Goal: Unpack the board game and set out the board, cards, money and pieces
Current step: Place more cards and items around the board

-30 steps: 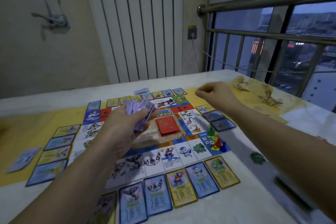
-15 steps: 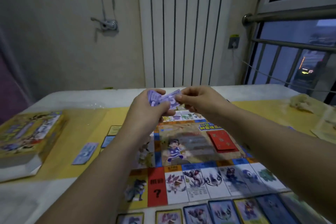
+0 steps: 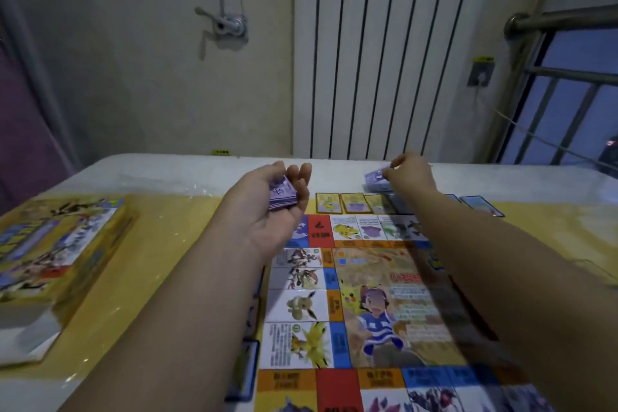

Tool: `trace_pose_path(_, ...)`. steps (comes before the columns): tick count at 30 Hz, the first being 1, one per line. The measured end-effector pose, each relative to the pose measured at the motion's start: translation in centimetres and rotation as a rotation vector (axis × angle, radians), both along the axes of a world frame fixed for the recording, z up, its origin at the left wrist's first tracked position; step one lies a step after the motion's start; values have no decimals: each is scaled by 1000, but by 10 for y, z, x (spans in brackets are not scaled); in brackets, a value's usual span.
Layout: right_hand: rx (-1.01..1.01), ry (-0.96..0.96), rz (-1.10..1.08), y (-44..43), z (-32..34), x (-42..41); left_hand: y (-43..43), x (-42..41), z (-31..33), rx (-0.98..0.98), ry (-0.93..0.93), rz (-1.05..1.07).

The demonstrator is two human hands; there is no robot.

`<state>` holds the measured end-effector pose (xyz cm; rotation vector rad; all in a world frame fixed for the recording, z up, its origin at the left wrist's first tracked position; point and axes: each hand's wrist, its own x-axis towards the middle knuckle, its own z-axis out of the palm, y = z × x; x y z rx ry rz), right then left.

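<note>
The game board (image 3: 364,304) lies open on the table, its squares showing cartoon creatures. My left hand (image 3: 267,211) holds a stack of purple paper money (image 3: 282,197) in its palm, above the board's far left corner. My right hand (image 3: 409,177) reaches past the board's far edge and pinches a few purple notes (image 3: 376,179) low over the table. A row of property cards (image 3: 354,202) lies along the far edge of the board, and more cards (image 3: 245,375) peek out under my left forearm.
The yellow game box (image 3: 57,264) sits at the table's left edge. A yellow cloth (image 3: 160,244) under clear plastic covers the table. A white radiator (image 3: 391,53) stands behind, with window bars (image 3: 565,70) at the right.
The view has swung toward the board's far left corner. My hands, together at the money stack half a second ago, have parted: the right one carried some notes to the far side.
</note>
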<state>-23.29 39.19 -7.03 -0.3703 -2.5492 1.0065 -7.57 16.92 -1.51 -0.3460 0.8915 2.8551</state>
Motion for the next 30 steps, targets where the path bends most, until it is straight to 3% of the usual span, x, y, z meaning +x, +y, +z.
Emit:
trace_pose_path(3,169,-100,-117,3,-4,-12,-4,-3,1,-21,12,17)
trace_pose_path(6,247,-82,-146,2,1,-7,-5,-2,3,-38,31,25)
trace_pose_path(11,257,3,161,-12,28,26,-5,11,7,-228,140,63)
trace_pose_path(16,37,-43,595,-60,81,103,-22,44,1,-566,223,112)
trace_pose_path(18,-92,-120,778,-85,96,143,-29,63,-3,-641,248,133)
trace_pose_path(20,-97,-168,911,-110,99,178,-35,85,-7,-689,264,148)
trace_pose_path(30,-352,-203,938,-193,66,251,-79,155,-32,-836,229,384)
